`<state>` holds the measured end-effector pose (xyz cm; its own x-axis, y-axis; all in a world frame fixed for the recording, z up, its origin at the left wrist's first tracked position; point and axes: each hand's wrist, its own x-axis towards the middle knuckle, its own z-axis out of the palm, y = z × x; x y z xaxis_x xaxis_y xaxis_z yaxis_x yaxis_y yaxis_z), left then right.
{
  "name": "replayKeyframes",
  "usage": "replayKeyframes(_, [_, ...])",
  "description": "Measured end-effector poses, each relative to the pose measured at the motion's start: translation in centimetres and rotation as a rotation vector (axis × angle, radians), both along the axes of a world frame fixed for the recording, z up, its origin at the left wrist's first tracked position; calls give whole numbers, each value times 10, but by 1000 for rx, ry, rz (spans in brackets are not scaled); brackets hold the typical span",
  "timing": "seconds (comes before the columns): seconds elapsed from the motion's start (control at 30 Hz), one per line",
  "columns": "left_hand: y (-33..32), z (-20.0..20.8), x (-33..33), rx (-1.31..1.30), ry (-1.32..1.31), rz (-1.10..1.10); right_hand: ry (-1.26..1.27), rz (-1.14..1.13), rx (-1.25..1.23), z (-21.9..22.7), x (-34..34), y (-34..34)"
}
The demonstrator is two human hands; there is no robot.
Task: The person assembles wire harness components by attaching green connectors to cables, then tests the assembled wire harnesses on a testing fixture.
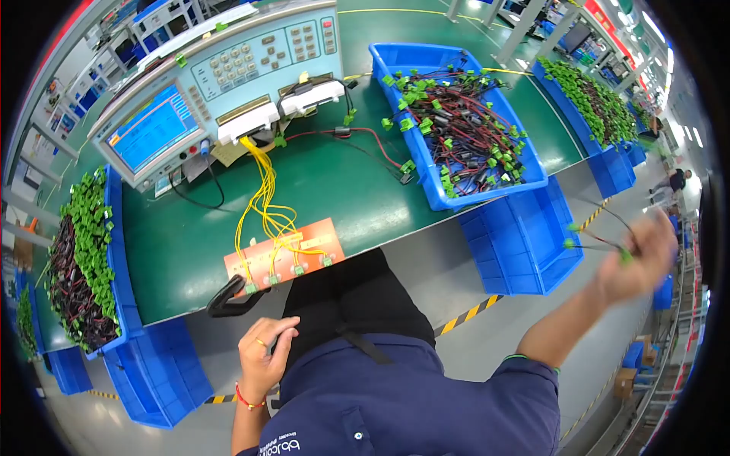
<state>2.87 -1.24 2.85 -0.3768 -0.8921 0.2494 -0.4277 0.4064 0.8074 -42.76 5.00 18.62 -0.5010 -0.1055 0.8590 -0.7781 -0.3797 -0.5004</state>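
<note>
Standing near this bench, and far left there's a blue bin [122,304] heaped with dark cables [76,285] and green plugs [90,205]. Next along, a pale blue bench tester [228,68] sits on the green tabletop [182,266] with its screen lit. Below the table edge is the person's left hand [262,349], ring on one finger and red bracelet at the wrist: fingers loosely curled, nothing visible in it, and I can't tell if the thumb and index tips actually touch. Just above it an orange board [266,254] lies at the table edge, with yellow wires [262,190] running down to it from the tester and a black curved piece [234,298] at its near left corner. Moving right, a red and black lead [372,137] trails across the top toward a big blue tray [536,182] full of tangled cables. An open blue bin [525,243] sits lower, past the table edge. Then the right hand [642,254], way out right and pretty blurry, fingers pinched on a thin cable with green plugs [626,257], its ends sticking out left toward that open bin.
</note>
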Motion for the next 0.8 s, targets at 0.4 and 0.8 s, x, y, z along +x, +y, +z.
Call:
replayKeyframes(0.4, [-4,17,-44,-89,177,-232,-566,985,581,-92,146,-14])
replayKeyframes(0.8, [-5,-1,-57,-194,265,-204,-1368,1371,725,-139,231,-26])
